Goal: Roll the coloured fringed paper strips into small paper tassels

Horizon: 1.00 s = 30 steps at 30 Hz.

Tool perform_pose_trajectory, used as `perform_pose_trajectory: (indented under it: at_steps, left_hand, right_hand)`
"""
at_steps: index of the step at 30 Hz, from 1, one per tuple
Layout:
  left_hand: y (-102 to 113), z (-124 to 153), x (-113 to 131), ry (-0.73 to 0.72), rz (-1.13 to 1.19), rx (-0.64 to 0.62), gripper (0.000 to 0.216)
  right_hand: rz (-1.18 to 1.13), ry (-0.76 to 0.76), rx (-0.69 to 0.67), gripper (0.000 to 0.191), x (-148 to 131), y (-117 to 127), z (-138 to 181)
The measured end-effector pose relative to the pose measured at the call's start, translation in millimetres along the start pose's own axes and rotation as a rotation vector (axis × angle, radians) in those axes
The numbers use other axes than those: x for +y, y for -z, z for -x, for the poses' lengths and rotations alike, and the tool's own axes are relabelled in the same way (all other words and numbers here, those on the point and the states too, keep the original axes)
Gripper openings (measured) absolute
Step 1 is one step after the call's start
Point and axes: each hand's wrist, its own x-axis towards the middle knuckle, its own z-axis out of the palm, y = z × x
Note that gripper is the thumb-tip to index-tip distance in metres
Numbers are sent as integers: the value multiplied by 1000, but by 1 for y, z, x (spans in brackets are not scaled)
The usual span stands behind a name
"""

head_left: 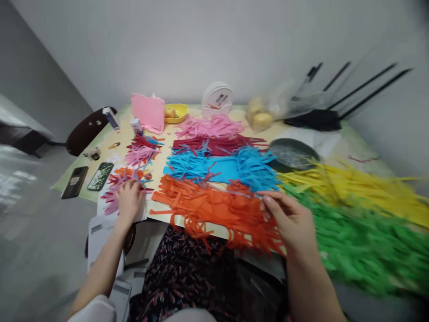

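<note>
My left hand lies palm down on a small pile of red, pink and orange cut strips, its fingers slightly bent and apart. White sheets are under that pile. Above the orange fringed strips, my right hand is closed in a pinch. A thin pale strip runs leftward from its fingertips. Behind the orange lie blue fringed strips, then dark red strips and pink strips. Green strips and yellow strips spread at the right, partly blurred.
Two phones lie at the table's left edge. Behind stand a pink case, a yellow bowl with fruit, and a white round container. A dark round tray and a black thing with long rods sit back right.
</note>
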Motion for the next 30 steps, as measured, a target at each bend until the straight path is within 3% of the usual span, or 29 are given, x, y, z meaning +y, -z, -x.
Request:
perform_pose_trajectory:
  at_steps: [3,5,7,10,12,14,16,18,20,22,24,27,30]
  left_hand:
    - [40,-13,35,-170,-127,131,29]
    - [61,-32,77,-347,4,231,26]
    - [73,-51,137,-643,248,217,23]
    - [76,-61,256,-1053,528,38,19]
    - [67,-56,343,-1258,620,-118,21]
    - [50,-47,424,-1376,585,-258,21]
    - [29,-38,489,-1338,424,-332,23]
    - [9,-31,534,-1286,355,-329,26]
    - [-9,-27,559,-1244,304,-327,29]
    - [-24,-25,567,-1203,251,-336,33]
    - [-35,-27,566,-1170,201,-343,35]
    - [-46,-30,560,-1161,146,-348,32]
    - [-47,-31,562,-1168,118,-331,29]
  right_hand:
    - [152,4,242,24,20,76,-2]
    - [290,19,493,29,34,139,-6]
    - [438,-1,655,35,47,202,-11]
    - [704,-83,614,34,62,270,-25]
    - [774,-112,528,25,72,289,-39]
    - [822,-129,415,20,82,288,-53]
    - [860,-134,304,24,93,274,-64]
    - [905,-135,234,39,105,255,-69]
    - [956,-155,216,45,115,242,-69]
    - [1002,-192,246,37,121,243,-66]
    - [1035,-240,315,32,121,261,-59]
    - [1076,-297,477,39,109,301,-49]
    - [1112,-245,549,46,95,319,-51]
